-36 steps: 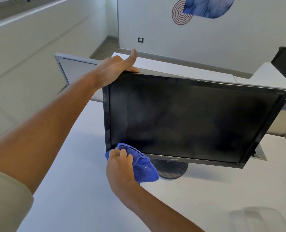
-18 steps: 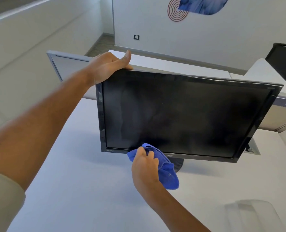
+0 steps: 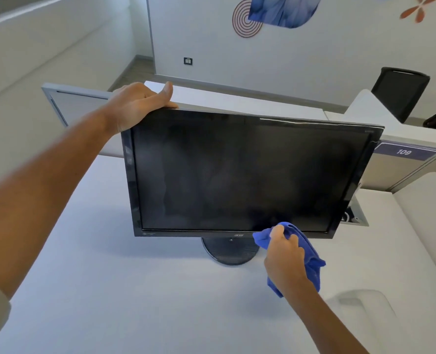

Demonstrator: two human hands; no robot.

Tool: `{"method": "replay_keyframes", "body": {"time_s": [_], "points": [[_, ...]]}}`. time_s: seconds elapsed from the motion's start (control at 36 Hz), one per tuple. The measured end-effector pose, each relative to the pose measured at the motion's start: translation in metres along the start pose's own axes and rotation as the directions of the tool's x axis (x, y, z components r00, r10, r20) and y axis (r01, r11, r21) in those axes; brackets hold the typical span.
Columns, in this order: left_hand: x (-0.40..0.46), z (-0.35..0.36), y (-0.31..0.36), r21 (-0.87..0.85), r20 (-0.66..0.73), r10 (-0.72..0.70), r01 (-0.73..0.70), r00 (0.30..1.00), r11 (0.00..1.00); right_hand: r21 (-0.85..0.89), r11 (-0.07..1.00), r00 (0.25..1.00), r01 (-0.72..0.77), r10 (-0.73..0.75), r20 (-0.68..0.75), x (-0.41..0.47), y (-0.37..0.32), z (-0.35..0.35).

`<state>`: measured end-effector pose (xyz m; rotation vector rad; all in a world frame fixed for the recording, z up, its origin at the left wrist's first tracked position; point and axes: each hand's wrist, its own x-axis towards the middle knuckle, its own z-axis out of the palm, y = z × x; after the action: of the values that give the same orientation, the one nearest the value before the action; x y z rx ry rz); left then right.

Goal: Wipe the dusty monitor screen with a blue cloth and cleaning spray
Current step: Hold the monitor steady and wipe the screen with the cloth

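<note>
The right hand (image 3: 286, 259), clutching the blue cloth (image 3: 311, 254), has slid rightward along the monitor (image 3: 237, 172)'s bottom edge; the left hand (image 3: 137, 106) grips its top corner. Lower strip nearly wiped.

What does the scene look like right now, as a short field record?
left hand: grips monitor's top left corner
right hand: holds blue cloth at the lower bezel, right of centre
monitor: dark, hazy streaks on screen, upright on round stand
desk: white
spray: not in view

Blue cloth (image 3: 311, 254), black monitor (image 3: 237, 169), white desk (image 3: 135, 290)
</note>
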<state>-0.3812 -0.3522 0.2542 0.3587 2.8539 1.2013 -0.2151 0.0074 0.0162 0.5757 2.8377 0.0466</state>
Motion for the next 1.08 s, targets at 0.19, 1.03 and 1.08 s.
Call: {"method": "replay_keyframes", "body": {"time_s": [0.19, 1.03, 1.08], "points": [[0.000, 0.001, 0.002, 0.003, -0.004, 0.025, -0.025, 1.000, 1.000, -0.015, 0.999, 0.999, -0.048, 0.048, -0.021, 0.020, 0.057, -0.020], [0.013, 0.005, -0.003, 0.140, -0.079, 0.060, -0.048, 0.995, 0.989, 0.050, 0.977, 0.974, 0.205, -0.209, 0.085, 0.046, 0.122, -0.046], [0.014, 0.006, 0.001, 0.162, -0.078, 0.062, -0.048, 0.995, 0.986, 0.111, 0.963, 0.965, 0.245, -0.253, 0.067, 0.044, 0.120, -0.038]]}}
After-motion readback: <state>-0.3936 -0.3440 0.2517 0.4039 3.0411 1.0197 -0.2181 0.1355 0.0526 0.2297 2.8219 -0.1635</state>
